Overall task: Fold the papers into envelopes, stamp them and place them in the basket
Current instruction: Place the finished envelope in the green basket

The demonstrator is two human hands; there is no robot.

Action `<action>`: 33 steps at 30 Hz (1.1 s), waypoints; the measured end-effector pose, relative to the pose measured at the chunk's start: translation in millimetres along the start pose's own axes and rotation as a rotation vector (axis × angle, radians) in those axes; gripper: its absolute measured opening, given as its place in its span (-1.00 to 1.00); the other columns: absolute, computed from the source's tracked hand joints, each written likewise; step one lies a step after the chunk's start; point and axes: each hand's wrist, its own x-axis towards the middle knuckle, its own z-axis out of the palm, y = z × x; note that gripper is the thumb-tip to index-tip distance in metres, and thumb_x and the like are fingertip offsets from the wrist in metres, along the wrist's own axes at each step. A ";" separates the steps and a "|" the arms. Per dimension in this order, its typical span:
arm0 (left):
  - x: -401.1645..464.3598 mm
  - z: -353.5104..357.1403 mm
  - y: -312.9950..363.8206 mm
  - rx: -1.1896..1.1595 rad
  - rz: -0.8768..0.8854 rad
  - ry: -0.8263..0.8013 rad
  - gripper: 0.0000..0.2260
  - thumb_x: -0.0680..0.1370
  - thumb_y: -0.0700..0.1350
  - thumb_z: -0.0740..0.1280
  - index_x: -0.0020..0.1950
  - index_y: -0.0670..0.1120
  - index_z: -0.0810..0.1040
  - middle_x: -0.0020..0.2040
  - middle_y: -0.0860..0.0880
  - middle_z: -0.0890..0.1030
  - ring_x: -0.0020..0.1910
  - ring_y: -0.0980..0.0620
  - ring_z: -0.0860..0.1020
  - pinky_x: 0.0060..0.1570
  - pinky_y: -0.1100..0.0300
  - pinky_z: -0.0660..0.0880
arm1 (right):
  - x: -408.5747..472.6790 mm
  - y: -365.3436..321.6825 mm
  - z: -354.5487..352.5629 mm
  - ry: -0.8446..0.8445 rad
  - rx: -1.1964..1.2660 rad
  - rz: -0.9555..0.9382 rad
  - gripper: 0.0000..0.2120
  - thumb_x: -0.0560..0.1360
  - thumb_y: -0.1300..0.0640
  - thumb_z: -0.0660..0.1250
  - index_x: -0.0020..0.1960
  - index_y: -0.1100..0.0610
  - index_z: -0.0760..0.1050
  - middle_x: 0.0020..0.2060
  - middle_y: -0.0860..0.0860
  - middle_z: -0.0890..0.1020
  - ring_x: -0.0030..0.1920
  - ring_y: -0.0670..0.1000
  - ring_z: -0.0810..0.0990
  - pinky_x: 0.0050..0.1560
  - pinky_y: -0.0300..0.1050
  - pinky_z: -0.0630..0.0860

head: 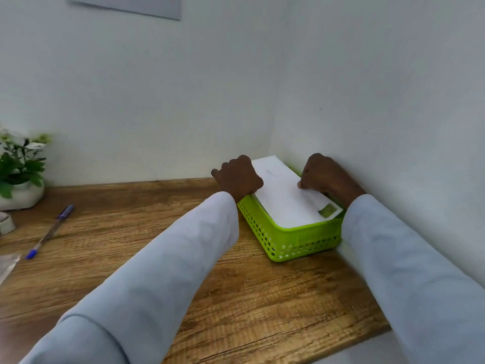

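A white envelope [286,195] with a green stamp [327,210] at its near right corner lies on top of the lime-green perforated basket [296,243] in the table's far right corner. My left hand [237,177] grips the envelope's left edge, fingers curled over it. My right hand [324,174] pinches the right edge, thumb on the paper. More white paper shows under the envelope in the basket.
The wooden table [183,271] runs left from the basket. A blue pen [49,232] lies at the left, with a potted plant [21,174] behind it. A tape roll [5,223] and clear plastic [8,266] sit at the left edge. Walls close in behind and right.
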 end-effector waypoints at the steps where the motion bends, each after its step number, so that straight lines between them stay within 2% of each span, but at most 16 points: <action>1: -0.4 1.9 -0.3 0.062 0.030 0.009 -0.81 0.40 -0.16 0.34 -0.06 -0.08 0.37 -0.03 -0.06 0.55 0.11 -0.14 0.49 0.21 -0.04 0.29 | -0.9 0.6 6.1 -0.015 -0.003 0.008 -0.78 0.37 0.15 0.49 -0.19 0.18 0.45 -0.13 0.17 0.57 -0.04 0.20 0.59 -0.25 -0.16 0.35; 3: -0.3 4.3 -0.4 0.182 0.103 0.008 -0.84 0.43 -0.15 0.30 -0.05 -0.06 0.36 0.01 -0.08 0.56 0.16 -0.17 0.47 0.33 -0.19 0.20 | -2.3 3.1 16.1 -0.047 -0.009 0.021 -0.74 0.38 0.15 0.48 -0.23 0.16 0.38 -0.19 0.14 0.53 -0.15 0.15 0.53 -0.33 -0.15 0.30; 6: -1.4 4.5 2.6 0.324 0.200 -0.027 -0.87 0.45 -0.19 0.27 -0.05 -0.07 0.37 -0.14 -0.05 0.49 0.14 -0.19 0.49 0.36 -0.46 -0.02 | -3.3 2.9 25.0 -0.084 -0.055 0.028 -0.71 0.39 0.17 0.50 -0.06 0.15 0.39 -0.12 0.13 0.55 -0.13 0.14 0.50 -0.26 -0.14 0.33; 8: -2.7 4.2 7.5 0.350 0.228 -0.088 -0.86 0.43 -0.21 0.26 -0.07 -0.09 0.33 -0.24 -0.01 0.40 0.04 -0.17 0.51 0.34 -0.51 -0.09 | -4.4 0.6 25.3 -0.103 -0.128 0.015 -0.70 0.39 0.19 0.50 -0.04 0.16 0.39 -0.04 0.16 0.59 -0.08 0.17 0.53 -0.20 -0.13 0.36; 11: -2.2 5.3 11.2 0.347 0.207 -0.207 -0.85 0.37 -0.27 0.29 -0.16 -0.12 0.33 -0.31 0.00 0.37 -0.13 -0.13 0.42 0.32 -0.53 -0.10 | -7.1 -2.2 24.3 -0.118 -0.242 -0.003 -0.72 0.39 0.22 0.49 -0.05 0.17 0.39 0.04 0.19 0.61 -0.04 0.19 0.56 -0.18 -0.11 0.39; 14: 2.0 8.8 12.0 0.341 0.190 -0.291 -0.80 0.35 -0.30 0.32 -0.29 -0.09 0.31 -0.32 -0.01 0.40 -0.13 -0.12 0.42 0.29 -0.56 -0.09 | -10.5 -1.8 25.3 -0.151 -0.304 -0.002 -0.70 0.41 0.21 0.49 -0.01 0.16 0.38 0.10 0.18 0.60 0.05 0.19 0.59 -0.15 -0.10 0.43; 16: 5.3 12.9 11.5 0.375 0.204 -0.315 -0.80 0.39 -0.22 0.39 -0.21 -0.09 0.34 -0.26 -0.02 0.45 -0.03 -0.16 0.48 0.29 -0.56 -0.09 | -11.9 -0.9 28.1 -0.165 -0.323 -0.003 -0.68 0.41 0.21 0.49 0.07 0.17 0.44 0.14 0.18 0.59 0.12 0.21 0.59 -0.12 -0.09 0.44; 18: 9.3 17.7 10.1 0.400 0.215 -0.313 -0.74 0.42 -0.09 0.45 -0.07 -0.08 0.37 -0.10 -0.03 0.53 0.15 -0.17 0.51 0.29 -0.53 -0.11 | -12.8 0.0 30.0 -0.147 -0.310 -0.010 -0.66 0.40 0.23 0.47 0.13 0.20 0.46 0.14 0.19 0.58 0.13 0.21 0.58 -0.12 -0.10 0.43; 21: 15.3 23.1 4.1 0.371 0.241 -0.249 -0.67 0.43 0.03 0.45 0.04 -0.07 0.40 0.03 -0.04 0.56 0.21 -0.16 0.51 0.36 -0.45 -0.12 | -12.3 3.1 28.1 -0.127 -0.230 -0.005 -0.73 0.43 0.25 0.40 0.11 0.20 0.46 0.02 0.15 0.55 0.10 0.21 0.57 -0.14 -0.12 0.39; 24: 23.5 28.3 -3.2 0.338 0.259 -0.126 -0.52 0.46 0.12 0.38 0.29 -0.09 0.42 0.23 -0.09 0.52 0.23 -0.17 0.51 0.43 -0.32 -0.06 | -9.0 11.1 24.3 -0.106 -0.118 -0.004 -0.88 0.42 0.24 0.34 -0.07 0.19 0.45 -0.13 0.13 0.52 -0.09 0.18 0.54 -0.22 -0.16 0.35; 27: 34.0 32.9 -6.9 0.220 0.275 -0.079 -0.45 0.50 0.15 0.33 0.37 -0.11 0.34 0.33 -0.14 0.41 0.25 -0.20 0.49 0.43 -0.23 0.03 | -7.0 20.4 19.1 -0.053 0.038 -0.005 -0.95 0.38 0.27 0.32 -0.23 0.20 0.45 -0.30 0.12 0.50 -0.26 0.13 0.49 -0.35 -0.19 0.32; 28: 38.1 33.0 -8.0 0.146 0.278 -0.080 -0.46 0.52 0.13 0.31 0.39 -0.11 0.31 0.36 -0.15 0.38 0.27 -0.20 0.48 0.43 -0.20 0.08 | -7.3 22.6 17.0 -0.037 0.110 -0.004 -0.96 0.39 0.30 0.32 -0.23 0.26 0.47 -0.32 0.14 0.50 -0.30 0.12 0.49 -0.34 -0.19 0.35; 30: 47.7 30.8 -10.5 -0.022 0.281 -0.073 -0.50 0.56 0.07 0.28 0.43 -0.10 0.28 0.39 -0.14 0.35 0.30 -0.18 0.45 0.39 -0.12 0.21 | -9.0 24.6 12.7 -0.027 0.229 -0.003 -0.89 0.39 0.36 0.31 -0.13 0.41 0.52 -0.32 0.18 0.51 -0.32 0.09 0.48 -0.30 -0.10 0.39; 33: 62.5 21.7 -15.1 -0.156 0.284 -0.003 -0.67 0.57 0.00 0.26 0.32 -0.04 0.46 0.30 -0.04 0.50 0.27 -0.07 0.46 0.17 0.14 0.37 | -13.7 23.6 11.2 -0.029 0.280 -0.006 -0.83 0.40 0.38 0.30 -0.04 0.43 0.54 -0.31 0.18 0.51 -0.30 0.10 0.48 -0.28 -0.06 0.40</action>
